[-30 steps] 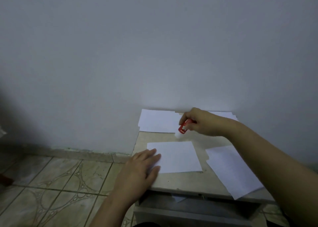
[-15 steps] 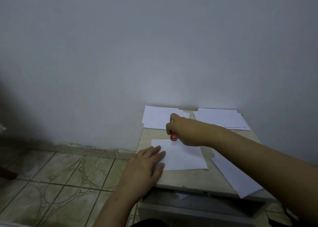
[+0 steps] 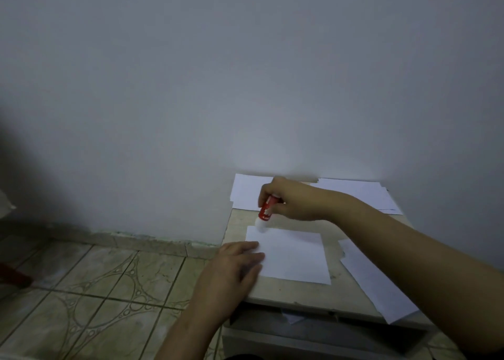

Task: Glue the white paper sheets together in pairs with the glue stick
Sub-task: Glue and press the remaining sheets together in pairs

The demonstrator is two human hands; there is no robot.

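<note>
On the table, the left hand lies flat on the sheet; the right hand grips the glue stick at its far-left corner. Loose pressure could let the sheet slide or crease.

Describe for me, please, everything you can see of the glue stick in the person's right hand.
The glue stick is a short red tube with white markings too blurred to read and a whitish end pointing down. It is tilted, upper end leaning right into the right hand, whose curled fingers grip its upper part. Its whitish tip meets the far left corner of the middle white sheet, which lies flat on the small table.
</note>
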